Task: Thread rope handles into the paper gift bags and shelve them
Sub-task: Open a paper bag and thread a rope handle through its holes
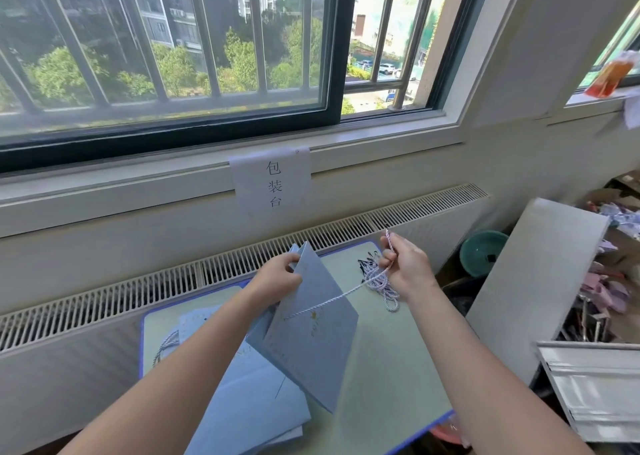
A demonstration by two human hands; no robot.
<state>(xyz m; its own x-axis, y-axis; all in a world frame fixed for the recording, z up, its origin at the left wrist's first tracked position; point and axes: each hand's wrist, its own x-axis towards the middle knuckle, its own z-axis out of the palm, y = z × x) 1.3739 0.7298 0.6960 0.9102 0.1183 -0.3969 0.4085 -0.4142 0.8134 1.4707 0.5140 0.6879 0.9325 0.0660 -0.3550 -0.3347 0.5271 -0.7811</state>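
Observation:
A folded grey-blue paper gift bag (313,330) is held up above the small table (388,368), tilted. My left hand (278,276) grips its top edge. A white-and-lilac twisted rope (341,297) runs from a hole in the bag's face up to my right hand (403,264), which pinches it, the rope's tip sticking up above the fingers. A bundle of spare rope handles (381,283) lies on the table below my right hand. More flat bags (249,406) are stacked under the held one; one at the left has a rope handle (164,345).
The table stands against a radiator grille (138,290) under a window sill with a paper sign (273,180). To the right lean a grey board (530,281), a teal basin (483,252), silver pouches (595,388) and cluttered boxes.

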